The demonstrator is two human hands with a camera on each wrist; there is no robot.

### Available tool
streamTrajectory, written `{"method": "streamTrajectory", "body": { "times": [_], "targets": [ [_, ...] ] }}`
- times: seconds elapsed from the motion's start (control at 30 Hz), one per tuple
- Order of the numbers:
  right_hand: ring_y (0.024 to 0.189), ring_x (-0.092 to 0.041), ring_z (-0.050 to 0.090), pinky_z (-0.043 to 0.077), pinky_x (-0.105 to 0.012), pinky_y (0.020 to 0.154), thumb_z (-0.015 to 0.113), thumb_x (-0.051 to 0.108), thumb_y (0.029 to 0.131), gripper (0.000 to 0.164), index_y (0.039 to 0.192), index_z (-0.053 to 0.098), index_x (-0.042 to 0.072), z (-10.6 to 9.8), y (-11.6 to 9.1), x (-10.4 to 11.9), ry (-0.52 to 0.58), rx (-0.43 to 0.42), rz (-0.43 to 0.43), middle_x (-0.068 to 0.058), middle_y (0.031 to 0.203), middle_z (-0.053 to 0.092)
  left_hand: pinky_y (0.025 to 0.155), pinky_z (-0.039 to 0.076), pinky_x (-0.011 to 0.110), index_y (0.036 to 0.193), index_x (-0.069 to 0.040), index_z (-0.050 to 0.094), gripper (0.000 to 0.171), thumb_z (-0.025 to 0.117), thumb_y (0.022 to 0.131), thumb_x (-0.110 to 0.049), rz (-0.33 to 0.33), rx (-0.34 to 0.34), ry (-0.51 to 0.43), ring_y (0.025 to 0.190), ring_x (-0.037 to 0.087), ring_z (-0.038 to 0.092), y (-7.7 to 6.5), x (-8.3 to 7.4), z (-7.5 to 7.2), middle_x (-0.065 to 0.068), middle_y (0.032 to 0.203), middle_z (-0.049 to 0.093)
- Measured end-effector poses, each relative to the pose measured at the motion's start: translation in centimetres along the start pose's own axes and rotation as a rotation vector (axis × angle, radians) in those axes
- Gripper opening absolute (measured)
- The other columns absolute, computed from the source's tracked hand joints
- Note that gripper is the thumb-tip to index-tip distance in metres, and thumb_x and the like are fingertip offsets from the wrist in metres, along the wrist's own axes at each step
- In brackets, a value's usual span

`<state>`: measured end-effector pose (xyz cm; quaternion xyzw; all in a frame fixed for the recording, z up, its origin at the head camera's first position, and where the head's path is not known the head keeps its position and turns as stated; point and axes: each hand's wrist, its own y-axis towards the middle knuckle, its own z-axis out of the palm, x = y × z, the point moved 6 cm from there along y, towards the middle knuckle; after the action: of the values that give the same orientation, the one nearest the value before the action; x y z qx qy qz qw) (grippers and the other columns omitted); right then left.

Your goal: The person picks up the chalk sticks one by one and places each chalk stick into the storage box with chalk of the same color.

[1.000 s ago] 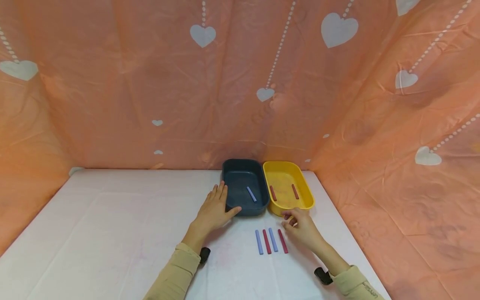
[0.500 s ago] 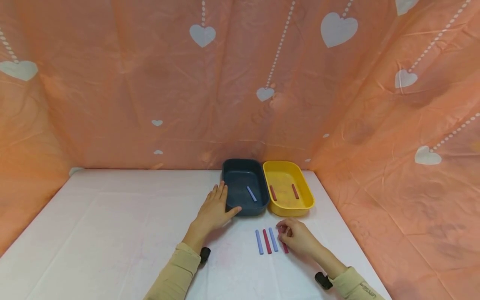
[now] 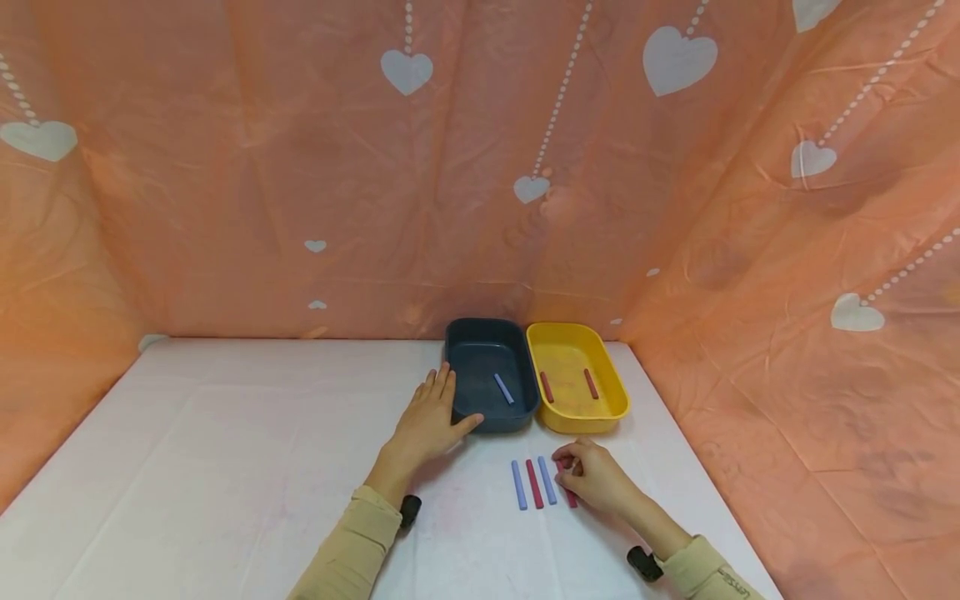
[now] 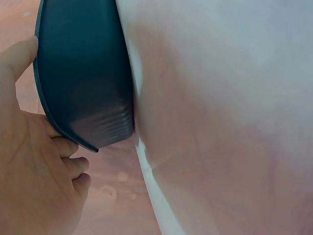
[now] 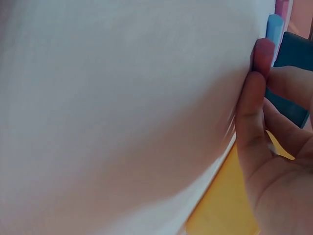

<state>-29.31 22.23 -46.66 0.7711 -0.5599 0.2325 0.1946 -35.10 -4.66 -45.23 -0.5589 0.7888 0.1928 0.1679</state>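
Observation:
Thumb and fingers of my right hand (image 3: 596, 479) pinch the rightmost red chalk stick (image 5: 264, 51), which lies on the white table; the hand covers part of it in the head view. Left of it, a blue chalk stick (image 3: 547, 481), a red chalk stick (image 3: 534, 484) and another blue chalk stick (image 3: 519, 485) lie in a row. My left hand (image 3: 426, 427) rests with spread, fairly straight fingers at the rim of the dark blue tray (image 4: 83, 63). Inside that tray lies one blue chalk stick (image 3: 503, 389).
A yellow tray (image 3: 570, 346) stands against the dark tray's right side, with two red chalk sticks (image 3: 591, 383) in it. Both trays are near the table's back edge. Orange cloth with white hearts (image 3: 678, 61) hangs behind and at the sides.
My right hand has come down and toward me from the yellow tray's front edge to the rightmost red chalk stick and now pinches it. My left hand has stayed at the dark tray.

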Motion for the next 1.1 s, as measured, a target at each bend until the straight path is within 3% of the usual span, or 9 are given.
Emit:
{"method": "streamTrajectory", "body": {
  "times": [0.73,1.1],
  "targets": [
    [0.076,-0.012,0.055,0.050,-0.020,0.066,0.080,0.002,0.088,0.025,0.111,0.071,0.004,-0.6,0.1,0.3,0.108,-0.067,0.018,0.001,0.093,0.059,0.128,0.016,0.052,0.162,0.006,0.021,0.099,0.060,0.099,-0.060,0.015,0.001,0.001,0.159,0.040,0.012,-0.1,0.0,0.0,0.021,0.172,0.012],
    [0.078,-0.011,0.061,0.056,-0.020,0.072,0.080,-0.001,0.088,0.026,0.112,0.071,-0.001,-1.8,0.8,1.2,0.165,-0.195,-0.051,-0.003,0.096,0.062,0.128,0.015,0.052,0.163,0.006,0.020,0.098,0.060,0.100,-0.059,0.014,-0.003,-0.005,0.159,0.039,0.011,0.0,0.0,-0.1,0.020,0.173,0.012]
  ]
}}
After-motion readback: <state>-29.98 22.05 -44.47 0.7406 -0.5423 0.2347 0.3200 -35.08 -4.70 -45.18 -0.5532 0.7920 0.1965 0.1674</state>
